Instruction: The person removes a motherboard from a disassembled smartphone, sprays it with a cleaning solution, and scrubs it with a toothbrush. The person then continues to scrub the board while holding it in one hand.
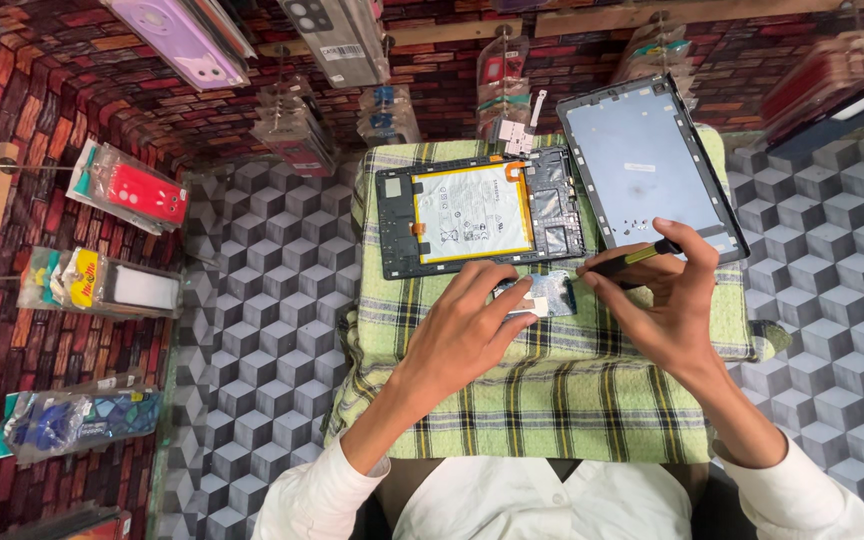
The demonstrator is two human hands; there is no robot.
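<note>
An opened tablet [480,212] with a white battery and dark circuit parts lies on a green checked cloth [552,390]. Its removed grey back cover [642,160], with several tiny screws on it, rests to the right. My left hand [467,325] presses a small silvery part [544,295] flat on the cloth just below the tablet. My right hand [667,295] grips a black and yellow screwdriver [630,260], its tip pointing left at that small part.
The cloth covers a small stand over a surface with a grey cube pattern [262,330]. Packaged phone cases [132,190] hang on pegs along a brick-pattern wall at the left and top. My white sleeves show at the bottom.
</note>
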